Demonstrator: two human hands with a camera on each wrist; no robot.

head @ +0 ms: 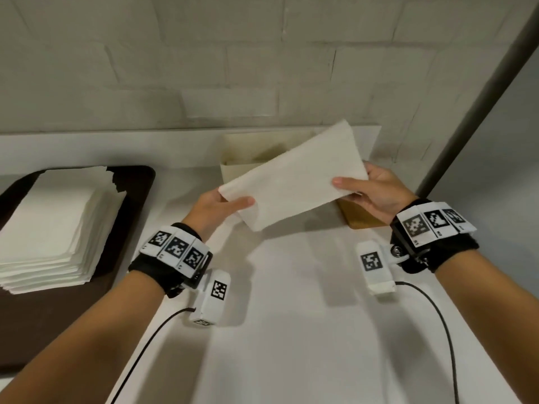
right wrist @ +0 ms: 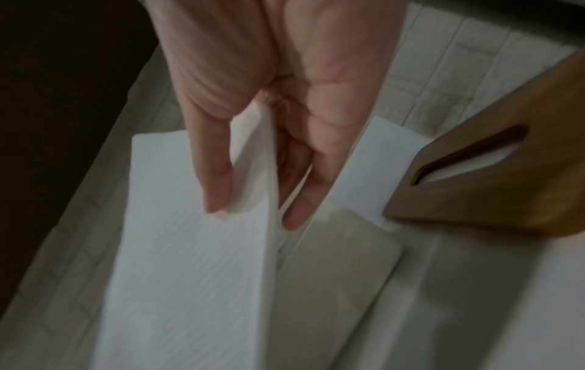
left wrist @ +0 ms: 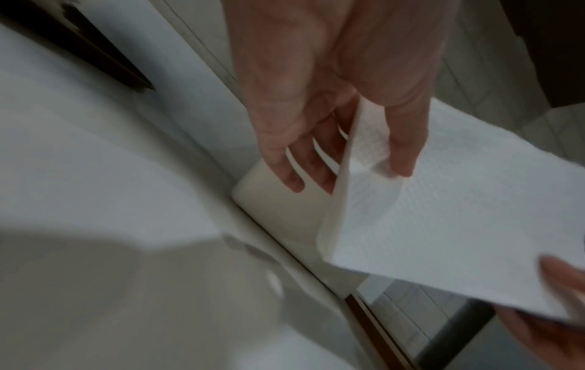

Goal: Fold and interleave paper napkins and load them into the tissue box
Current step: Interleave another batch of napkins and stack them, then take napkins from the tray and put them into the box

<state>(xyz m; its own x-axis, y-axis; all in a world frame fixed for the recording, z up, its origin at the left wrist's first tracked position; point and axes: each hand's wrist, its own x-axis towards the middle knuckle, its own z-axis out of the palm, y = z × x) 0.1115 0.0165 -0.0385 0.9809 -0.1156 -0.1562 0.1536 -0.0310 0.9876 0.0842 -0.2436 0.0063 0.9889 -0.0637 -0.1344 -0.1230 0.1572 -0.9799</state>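
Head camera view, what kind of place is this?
Probably a service or prep counter: a white countertop against a painted brick wall, a dark tray stacked with napkins.

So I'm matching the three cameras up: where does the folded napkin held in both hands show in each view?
Head: folded napkin at centre, tilted, held between left hand and right hand.
Left wrist: right half of the picture, below the thumb.
Right wrist: lower left of centre.
Shared landmark: the cream tissue box behind the napkin.

Left hand (left wrist: 319,82) pinches the white napkin (left wrist: 459,212) above the cream box (left wrist: 278,212).
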